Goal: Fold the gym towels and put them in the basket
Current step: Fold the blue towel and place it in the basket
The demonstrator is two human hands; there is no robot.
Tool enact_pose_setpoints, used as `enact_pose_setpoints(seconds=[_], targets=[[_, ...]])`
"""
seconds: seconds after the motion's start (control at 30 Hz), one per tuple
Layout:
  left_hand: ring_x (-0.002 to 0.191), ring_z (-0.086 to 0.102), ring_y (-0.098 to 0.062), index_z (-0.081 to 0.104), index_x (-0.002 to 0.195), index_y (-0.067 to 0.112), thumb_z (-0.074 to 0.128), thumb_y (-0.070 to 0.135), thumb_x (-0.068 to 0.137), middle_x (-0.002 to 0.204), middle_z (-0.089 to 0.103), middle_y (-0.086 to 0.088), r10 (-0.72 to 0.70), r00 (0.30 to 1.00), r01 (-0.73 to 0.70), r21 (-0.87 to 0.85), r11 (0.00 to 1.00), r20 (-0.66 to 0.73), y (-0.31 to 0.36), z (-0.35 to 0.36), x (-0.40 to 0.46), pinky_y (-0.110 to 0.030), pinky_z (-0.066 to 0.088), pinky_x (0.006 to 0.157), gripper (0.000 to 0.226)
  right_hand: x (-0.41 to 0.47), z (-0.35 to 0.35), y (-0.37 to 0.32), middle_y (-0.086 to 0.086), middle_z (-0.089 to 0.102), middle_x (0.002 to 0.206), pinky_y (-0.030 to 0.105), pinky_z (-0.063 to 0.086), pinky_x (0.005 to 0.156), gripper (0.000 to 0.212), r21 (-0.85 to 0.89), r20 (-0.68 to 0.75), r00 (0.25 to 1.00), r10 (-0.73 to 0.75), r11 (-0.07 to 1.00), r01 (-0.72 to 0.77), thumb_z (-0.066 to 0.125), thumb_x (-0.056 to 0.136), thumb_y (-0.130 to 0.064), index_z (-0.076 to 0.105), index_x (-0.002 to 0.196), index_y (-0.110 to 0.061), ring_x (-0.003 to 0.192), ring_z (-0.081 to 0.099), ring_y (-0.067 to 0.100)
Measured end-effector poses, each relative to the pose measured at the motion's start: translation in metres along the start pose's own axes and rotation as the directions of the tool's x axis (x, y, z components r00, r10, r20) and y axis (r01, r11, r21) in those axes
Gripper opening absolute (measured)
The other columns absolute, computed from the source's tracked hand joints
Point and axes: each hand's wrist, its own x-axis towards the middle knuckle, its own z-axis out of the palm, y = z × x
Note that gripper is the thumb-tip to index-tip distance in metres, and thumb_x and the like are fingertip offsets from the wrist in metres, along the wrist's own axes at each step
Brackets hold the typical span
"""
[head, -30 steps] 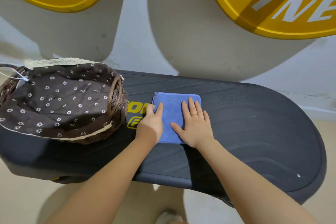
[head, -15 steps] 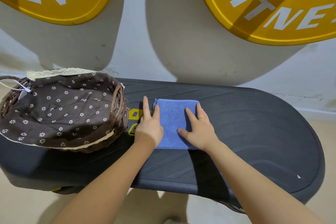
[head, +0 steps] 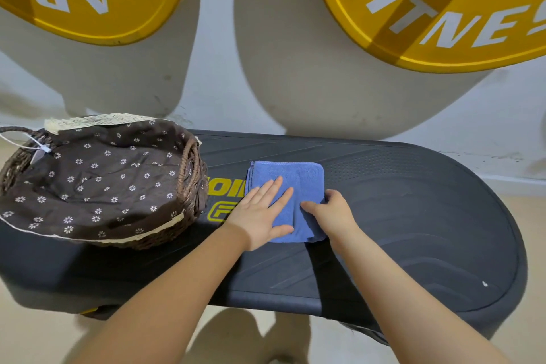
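Folded blue towel lying flat near the middle of the dark platform, toward its far edge.
The left hand presses flat on it, fingers straight and spread; the right hand grips its right edge, fingers curled round the cloth; the cloth-lined wicker basket sits on the platform's left end, just beside the towel; two yellow weight plates hang on the wall behind.
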Motion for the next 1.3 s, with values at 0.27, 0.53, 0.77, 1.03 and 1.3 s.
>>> enact_pose_setpoints(seconds=[0.27,0.53,0.77,1.03,1.3], targets=[[0.145,-0.005,-0.017,0.001,0.148,0.025,0.052,0.038,0.089,0.157,0.000,0.004,0.011,0.999,-0.028,-0.372,0.928,-0.047,-0.001,0.000,0.003,-0.031,0.000,0.118,0.079,-0.010,0.025,-0.024,0.001,0.059,0.084,0.033,0.046,0.079,0.038,-0.121,-0.001,0.972,-0.236,0.965,0.234,0.050,0.086,-0.007,0.053,0.124,-0.011,0.084,0.057,0.021],[0.120,0.051,-0.010,0.033,0.137,0.023,0.041,0.018,0.098,0.136,0.048,0.005,-0.411,0.911,-0.192,-0.912,-0.363,-0.028,-0.017,-0.001,-0.003,-0.029,0.044,0.094,0.040,-0.018,0.058,-0.040,0.020,0.061,0.095,0.051,0.051,0.080,0.026,-0.359,0.155,0.914,-0.376,0.840,0.406,0.038,0.086,0.004,0.053,0.108,0.005,0.085,0.060,0.038],[0.135,0.034,-0.020,0.050,0.107,0.020,0.046,-0.005,0.091,0.145,0.027,-0.005,-0.469,0.845,-0.113,-0.943,0.314,-0.258,-0.037,0.008,-0.003,-0.031,0.032,0.109,0.031,-0.014,0.073,-0.044,0.013,0.063,0.107,0.038,0.046,0.085,0.031,-0.374,0.430,0.855,-0.290,0.805,0.461,0.043,0.087,0.000,0.051,0.115,-0.008,0.099,0.058,0.030],[0.143,0.015,-0.010,0.021,0.146,0.021,0.036,0.003,0.097,0.155,0.015,0.002,-0.272,0.932,-0.026,-0.794,0.608,-0.239,-0.043,0.009,-0.004,-0.016,0.017,0.111,0.054,-0.020,0.064,0.002,0.000,-0.002,0.159,0.037,0.005,0.118,0.082,-0.751,0.334,0.817,-0.470,0.391,0.532,-0.002,0.079,-0.055,0.005,0.150,-0.015,0.147,-0.001,0.017],[0.141,0.020,-0.015,0.020,0.145,0.032,0.036,0.007,0.097,0.156,0.005,0.012,-0.309,0.918,0.045,-0.710,0.703,-0.247,-0.046,0.013,0.003,-0.025,0.019,0.114,0.056,0.028,0.075,-0.023,-0.004,-0.016,0.158,0.044,-0.003,0.118,0.059,-0.773,0.243,0.908,-0.342,0.497,0.395,0.019,0.100,-0.034,-0.008,0.149,-0.017,0.146,-0.012,0.016]])
